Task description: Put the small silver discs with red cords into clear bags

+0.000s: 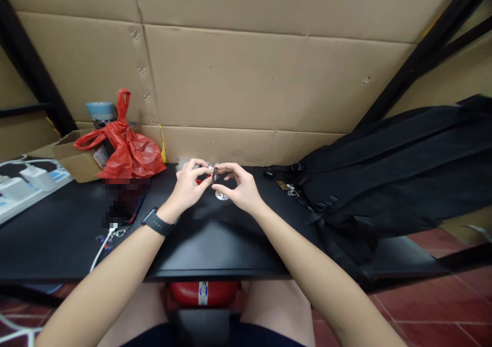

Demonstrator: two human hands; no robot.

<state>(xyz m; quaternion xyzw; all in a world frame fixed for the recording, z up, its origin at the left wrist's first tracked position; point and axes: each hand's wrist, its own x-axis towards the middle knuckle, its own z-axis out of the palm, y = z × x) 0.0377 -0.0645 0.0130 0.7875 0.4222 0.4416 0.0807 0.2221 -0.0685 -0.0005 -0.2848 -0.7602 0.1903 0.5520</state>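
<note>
Over the black desk, my left hand (190,185) pinches a small dark brown round piece (215,176) with a shiny silvery part at its upper left. My right hand (242,187) closes thumb and fingers on the same piece from the other side. Just below them is a silvery round metal part (222,196), partly hidden by the right thumb; whether it joins the dark piece I cannot tell. A small red thing (199,181) shows by my left fingers, mostly covered. Behind the left hand lies some clear plastic wrapping (182,162).
A red plastic bag (132,149) and a cardboard box (79,157) stand at the back left, near a white power strip (42,183). A phone-like dark item with a white cable (100,247) lies left. A black backpack (395,167) fills the right side. Cardboard (246,80) walls the back.
</note>
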